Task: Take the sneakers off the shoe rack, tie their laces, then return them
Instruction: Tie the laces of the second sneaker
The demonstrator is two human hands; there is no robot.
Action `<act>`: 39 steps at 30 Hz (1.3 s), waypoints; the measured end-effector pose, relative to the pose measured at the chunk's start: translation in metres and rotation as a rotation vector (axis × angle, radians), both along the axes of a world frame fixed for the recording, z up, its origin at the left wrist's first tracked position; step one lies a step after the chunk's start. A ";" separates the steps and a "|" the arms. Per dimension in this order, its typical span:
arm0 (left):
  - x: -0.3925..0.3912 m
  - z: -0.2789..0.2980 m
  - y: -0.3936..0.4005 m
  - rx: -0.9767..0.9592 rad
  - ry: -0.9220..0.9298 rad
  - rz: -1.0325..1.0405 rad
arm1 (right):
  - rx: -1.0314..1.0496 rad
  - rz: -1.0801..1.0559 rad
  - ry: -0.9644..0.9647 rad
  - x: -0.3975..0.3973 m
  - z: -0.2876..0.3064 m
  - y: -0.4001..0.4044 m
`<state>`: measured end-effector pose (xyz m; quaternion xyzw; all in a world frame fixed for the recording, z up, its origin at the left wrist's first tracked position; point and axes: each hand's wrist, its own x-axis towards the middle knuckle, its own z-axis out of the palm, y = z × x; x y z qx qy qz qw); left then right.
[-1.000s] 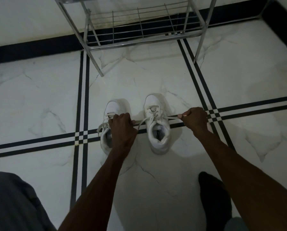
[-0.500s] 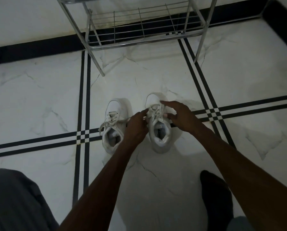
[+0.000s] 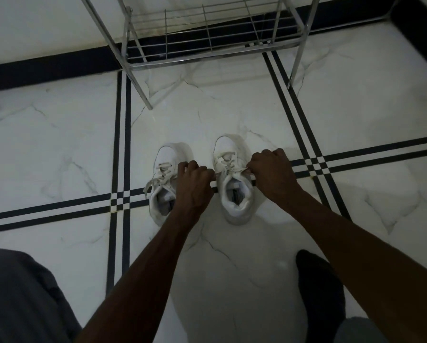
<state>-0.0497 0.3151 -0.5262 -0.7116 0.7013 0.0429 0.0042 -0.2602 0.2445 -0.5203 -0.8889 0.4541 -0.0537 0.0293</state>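
Two white sneakers stand side by side on the marble floor, toes pointing away from me. The right sneaker [image 3: 233, 177] sits between my hands. My left hand [image 3: 195, 184] is closed on one end of its lace [image 3: 228, 167] at the shoe's left side. My right hand [image 3: 271, 169] pinches the other lace end at the shoe's right side. The left sneaker [image 3: 165, 179] lies partly under my left hand, its loose laces spilling over its left side. The metal shoe rack [image 3: 207, 35] stands beyond the shoes, its lowest wire shelf bare.
White marble floor [image 3: 58, 144] with black double stripes crossing near the shoes. A black skirting band runs along the wall behind the rack. My grey-clad knee [image 3: 21, 298] is at the bottom left and my dark-socked foot [image 3: 321, 293] at the bottom right.
One second ago my hands pulled the lace ends wide apart. Then both hands came in onto the right sneaker; now they have closed on the lace ends and draw them sideways a little.
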 end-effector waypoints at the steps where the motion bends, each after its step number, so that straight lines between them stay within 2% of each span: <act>1: 0.001 0.000 -0.001 0.012 -0.004 -0.011 | -0.027 0.014 0.012 0.000 0.001 -0.001; 10: -0.004 -0.003 -0.003 -0.060 0.038 0.036 | -0.001 -0.042 0.125 0.002 -0.004 -0.001; 14: -0.002 -0.002 0.001 -0.053 0.107 0.021 | 0.078 -0.177 0.084 0.010 -0.006 0.001; 17: 0.002 0.002 0.006 -0.116 0.238 0.017 | 0.381 -0.267 -0.279 0.007 -0.005 0.000; 19: 0.008 0.005 0.011 -0.235 0.286 0.068 | 0.734 -0.340 -0.445 0.000 0.005 -0.002; 21: 0.019 0.006 0.017 -0.344 0.346 0.208 | 1.093 -0.457 -0.502 -0.007 0.012 -0.002; 23: 0.037 0.006 0.024 -0.380 0.378 0.346 | 1.230 -0.453 -0.494 -0.010 0.014 -0.001; 26: 0.067 0.007 0.042 -0.358 0.401 0.554 | 1.264 -0.337 -0.509 -0.004 0.015 0.002; 29: 0.091 0.005 0.061 -0.191 0.463 0.760 | 1.238 -0.322 -0.570 0.010 0.012 0.008; 31: 0.098 0.006 0.071 -0.044 0.606 0.770 | 1.170 -0.345 -0.601 0.020 0.009 0.012; 35: 0.098 0.014 0.081 0.286 1.155 0.838 | 1.068 -0.342 -0.581 0.042 0.004 0.011; 36: 0.097 0.013 0.083 0.310 1.195 0.836 | 1.046 -0.347 -0.574 0.047 0.003 0.011; 39: 0.093 0.009 0.081 0.252 1.159 0.818 | 0.996 -0.370 -0.567 0.056 0.000 0.012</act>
